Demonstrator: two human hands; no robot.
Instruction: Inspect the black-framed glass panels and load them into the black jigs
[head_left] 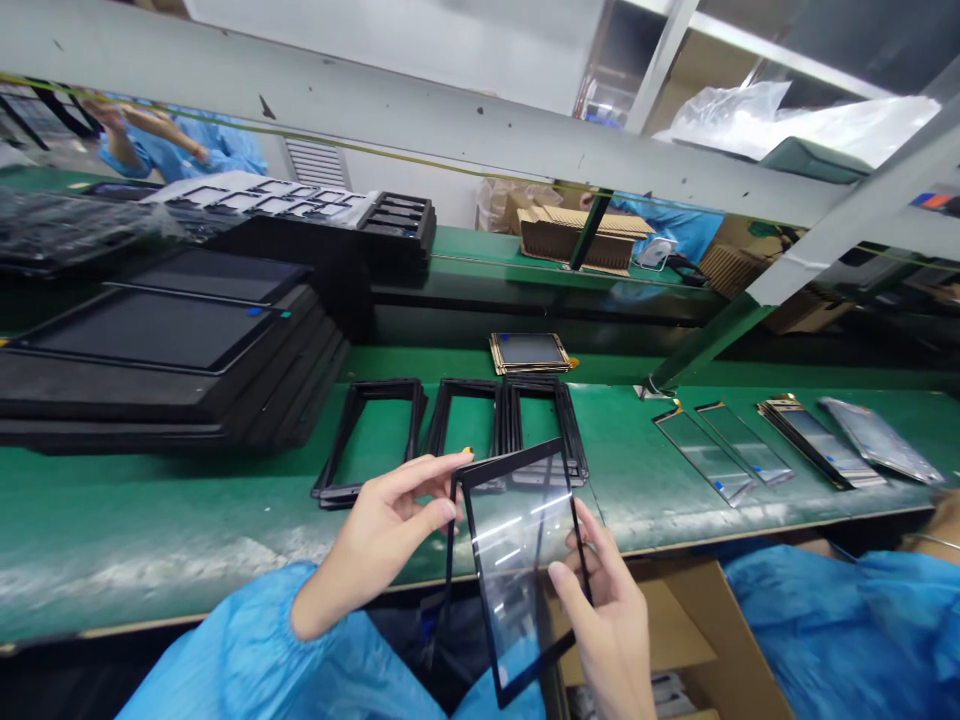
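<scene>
Stacked panels (150,335) lie left of 3 frames (469,382).

thin shiny light-blue gown sleeves (240,650), gathered elastic cuffs (300,600), left hand (375,540), right hand (611,640) bare

Lower edge of the glass panel (517,560) hidden behind the right hand (607,630), stacked black trays (150,395) cut off at left, cardboard box (675,640) cut off below, blue tags (718,486) too small to read.

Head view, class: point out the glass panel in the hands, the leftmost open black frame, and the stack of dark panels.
Glass panel (517,570), head view, clear middle.
Leftmost open black frame (335,445), head view, left rim.
Stack of dark panels (142,330), head view, top panel.
</scene>
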